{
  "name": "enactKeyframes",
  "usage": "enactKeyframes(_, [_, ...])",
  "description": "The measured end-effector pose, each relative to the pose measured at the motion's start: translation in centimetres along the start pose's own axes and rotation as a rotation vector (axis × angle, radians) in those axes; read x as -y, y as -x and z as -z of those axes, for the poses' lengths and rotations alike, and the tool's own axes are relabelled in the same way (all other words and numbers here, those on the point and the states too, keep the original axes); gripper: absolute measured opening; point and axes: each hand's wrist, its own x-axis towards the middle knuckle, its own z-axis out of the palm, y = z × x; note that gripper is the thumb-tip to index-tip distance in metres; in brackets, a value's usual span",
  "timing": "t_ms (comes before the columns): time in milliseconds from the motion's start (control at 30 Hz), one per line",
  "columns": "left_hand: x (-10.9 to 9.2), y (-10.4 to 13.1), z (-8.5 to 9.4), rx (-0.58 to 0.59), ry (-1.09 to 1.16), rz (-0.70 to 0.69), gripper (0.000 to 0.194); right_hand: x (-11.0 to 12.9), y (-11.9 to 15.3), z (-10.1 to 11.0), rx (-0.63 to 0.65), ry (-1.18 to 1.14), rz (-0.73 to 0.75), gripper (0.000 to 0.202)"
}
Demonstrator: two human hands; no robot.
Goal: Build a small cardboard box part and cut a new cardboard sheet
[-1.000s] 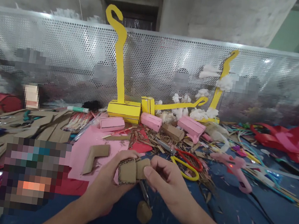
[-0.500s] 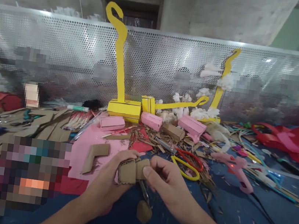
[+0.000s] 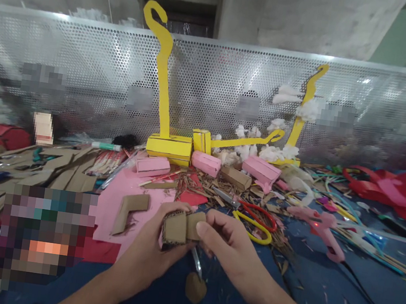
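My left hand (image 3: 150, 245) is wrapped round a small cardboard box shape (image 3: 175, 227) with its corrugated edges showing. My right hand (image 3: 230, 241) pinches a smaller cardboard piece (image 3: 196, 225) between thumb and fingers. That piece touches or overlaps the right side of the box shape; whether the two are joined I cannot tell. On the blue table below the hands are a rounded cardboard cutout (image 3: 195, 288) and a partly hidden metallic tool (image 3: 197, 262). An L-shaped cardboard piece (image 3: 129, 210) lies on pink paper (image 3: 105, 226) left of my left hand.
A pink glue gun (image 3: 319, 226), its light red, lies at the right with its cord trailing forward. Scissors (image 3: 253, 222) rest among cardboard scraps. Yellow hooked shapes (image 3: 164, 76) and pink boxes (image 3: 153, 166) stand behind, before a perforated metal screen (image 3: 212, 83). Cardboard strips (image 3: 73, 164) fill the left.
Both hands and the cardboard pieces have shifted very slightly; the box shape is tilted a little differently. Both grips stay the same.
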Motion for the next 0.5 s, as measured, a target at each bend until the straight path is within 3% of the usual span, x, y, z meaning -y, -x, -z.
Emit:
enactKeyframes(167, [-0.6,0.3,-0.3,0.062,0.434,0.131,0.061,-0.2,-0.2,0.6,-0.154,0.002,0.050,0.041])
enactKeyframes(333, [-1.3,-0.1,0.5,-0.057,0.712,0.320,0.065,-0.8,-0.4,0.9,-0.218,0.032,0.075,0.035])
enactKeyframes(433, [-1.8,-0.2,1.3,0.025,0.830,0.479,0.054,-1.0,-0.5,0.7,-0.199,0.066,0.071,0.034])
enactKeyframes(500, [-2.1,-0.3,1.6,0.109,0.912,0.506,0.052,-1.0,-0.5,0.5,-0.181,0.078,0.064,0.034])
